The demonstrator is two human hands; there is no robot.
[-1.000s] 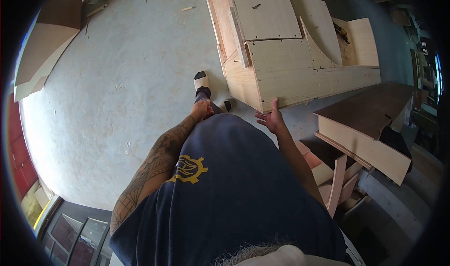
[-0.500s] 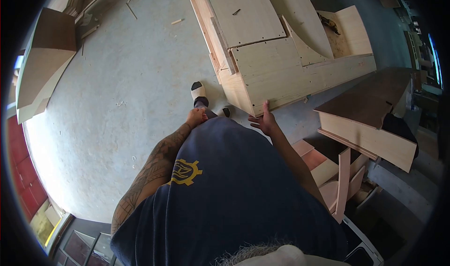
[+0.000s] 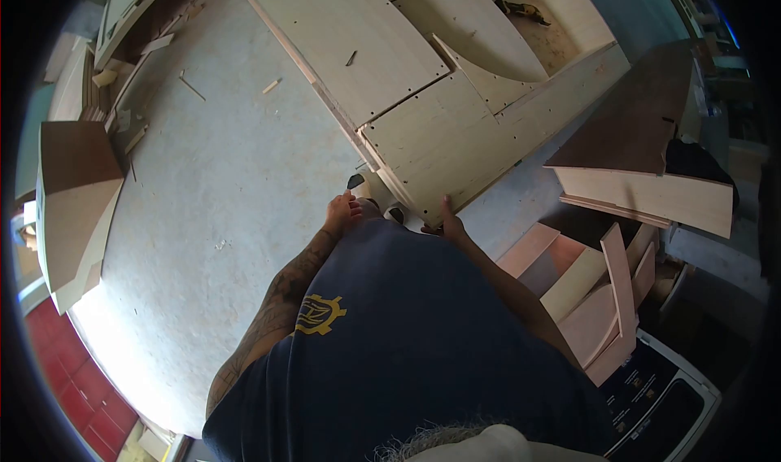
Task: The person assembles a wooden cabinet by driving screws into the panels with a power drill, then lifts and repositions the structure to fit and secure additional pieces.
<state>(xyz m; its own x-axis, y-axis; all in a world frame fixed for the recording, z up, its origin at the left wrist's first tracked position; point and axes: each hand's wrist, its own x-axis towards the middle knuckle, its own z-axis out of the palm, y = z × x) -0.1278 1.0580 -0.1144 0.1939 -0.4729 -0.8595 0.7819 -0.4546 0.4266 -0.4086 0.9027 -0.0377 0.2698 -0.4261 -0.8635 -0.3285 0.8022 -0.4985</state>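
Observation:
A large pale plywood piece point(image 3: 455, 137) with dark screw dots and a curved panel lies in front of me and to the right. At its near corner is my right hand point(image 3: 447, 223), thumb on the top face and fingers curled under the edge. My left hand point(image 3: 343, 211) hangs by my thigh near the panel's left side, its fingers partly curled with nothing visible in them. A small dark item point(image 3: 351, 58) rests on the upper panel. Inside the far open compartment lies a yellow and black tool point(image 3: 521, 10).
A brown-topped wooden box point(image 3: 622, 137) stands at the right, above reddish boards point(image 3: 620, 283) and a white-framed object point(image 3: 695, 381). Brown curved panels point(image 3: 77, 169) stand at the left. Wood scraps point(image 3: 272, 85) lie on the floor. Red cabinets point(image 3: 81, 381) show at lower left.
The view has turned, and the plywood piece sits lower and further left. My right hand has closed onto its near corner; before, its fingers were spread beside the edge.

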